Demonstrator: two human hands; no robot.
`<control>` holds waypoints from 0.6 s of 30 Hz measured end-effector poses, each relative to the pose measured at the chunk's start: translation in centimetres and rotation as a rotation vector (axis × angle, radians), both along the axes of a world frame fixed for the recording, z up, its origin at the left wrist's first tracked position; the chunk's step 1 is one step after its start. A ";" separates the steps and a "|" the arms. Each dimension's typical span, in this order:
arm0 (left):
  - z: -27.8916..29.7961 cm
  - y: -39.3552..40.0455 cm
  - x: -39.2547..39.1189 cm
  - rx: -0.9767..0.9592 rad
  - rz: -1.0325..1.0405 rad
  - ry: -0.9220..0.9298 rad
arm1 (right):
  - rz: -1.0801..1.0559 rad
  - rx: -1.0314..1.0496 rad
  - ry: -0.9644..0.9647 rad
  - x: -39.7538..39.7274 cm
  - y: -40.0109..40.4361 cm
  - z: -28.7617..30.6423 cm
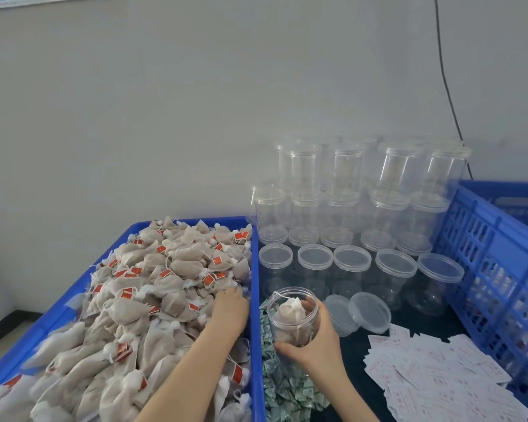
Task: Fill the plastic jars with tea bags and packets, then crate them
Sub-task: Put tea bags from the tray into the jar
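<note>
**On the bench, filling station: one jar in hand, tea bags to follow**

Beside the blue tray (258, 300), the right hand (313, 339) grips an open jar (293, 315) round its lower wall, thumb in front and fingers behind; a few tea bags already sit inside. The left hand (230, 306) lies palm down on the heaped tea bags (153, 284) at the tray's right edge. Its fingertips are buried in the pile, so whether it pinches a bag cannot be told.

Advice for the step: take bags by the body, not the string, so the tags do not snag; hold the jar mouth close to the tray wall and upright.

Surface: dark bench top (363, 345). Green packets (284, 388) lie under and before the jar, white packets (433, 373) to the right, loose lids (369, 312) just beside. Empty lidded jars (354, 190) stand stacked behind. Blue crate (494, 254) at far right. Pale wall (165, 102); a dark cable (445, 80) hangs down it.
</note>
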State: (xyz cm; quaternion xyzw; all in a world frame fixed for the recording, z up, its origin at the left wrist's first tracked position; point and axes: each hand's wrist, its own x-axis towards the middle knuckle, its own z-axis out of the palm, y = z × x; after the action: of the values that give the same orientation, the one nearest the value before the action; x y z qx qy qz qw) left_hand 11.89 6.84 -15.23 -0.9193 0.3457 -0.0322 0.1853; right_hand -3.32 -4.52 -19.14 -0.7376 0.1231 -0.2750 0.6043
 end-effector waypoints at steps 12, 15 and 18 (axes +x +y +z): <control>2.4 1.2 1.2 -0.554 0.121 0.092 | 0.011 0.010 -0.008 0.0 -0.2 0.0; 3.3 1.4 1.1 -0.929 0.200 0.252 | 0.010 0.022 0.004 -0.1 -0.2 -0.1; 4.1 1.8 1.1 -1.195 0.229 0.350 | 0.022 0.022 0.017 -0.1 -0.2 -0.2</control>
State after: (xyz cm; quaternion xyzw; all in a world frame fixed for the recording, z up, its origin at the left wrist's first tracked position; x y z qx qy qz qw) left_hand 13.03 8.60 -11.11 -0.8869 0.1928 -0.0487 -0.4169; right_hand -3.38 -4.73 -19.30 -0.7344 0.1231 -0.2609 0.6143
